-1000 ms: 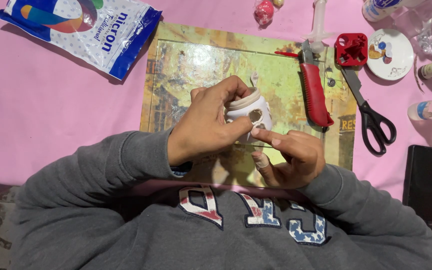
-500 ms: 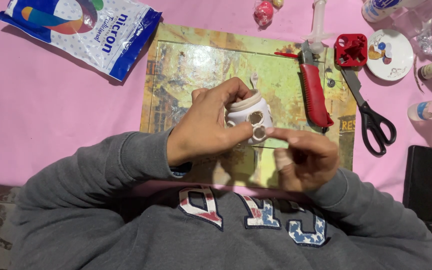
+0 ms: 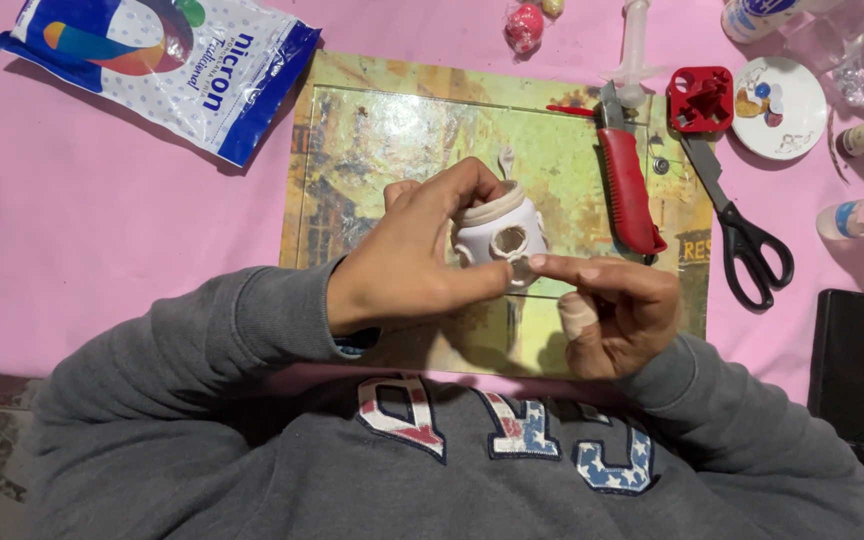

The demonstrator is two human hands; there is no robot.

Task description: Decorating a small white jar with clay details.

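My left hand grips a small white clay pot from the left, with fingers over its rim and the thumb low on its front. The pot has a round hole in its side and is held just above a printed work mat. My right hand is beside it on the right. Its index fingertip touches a small round clay piece on the pot's lower front, next to my left thumb. The other right fingers are curled in. Whether they hold anything I cannot tell.
Right of the pot on the mat lie a red-handled knife and black scissors. Behind them are a red cutter, a white paint dish and a syringe. A blue and white bag lies far left, a black block at the right.
My right hand has shifted slightly right and down from under the pot, leaving only its index fingertip on the front. The left hand and pot have barely moved.
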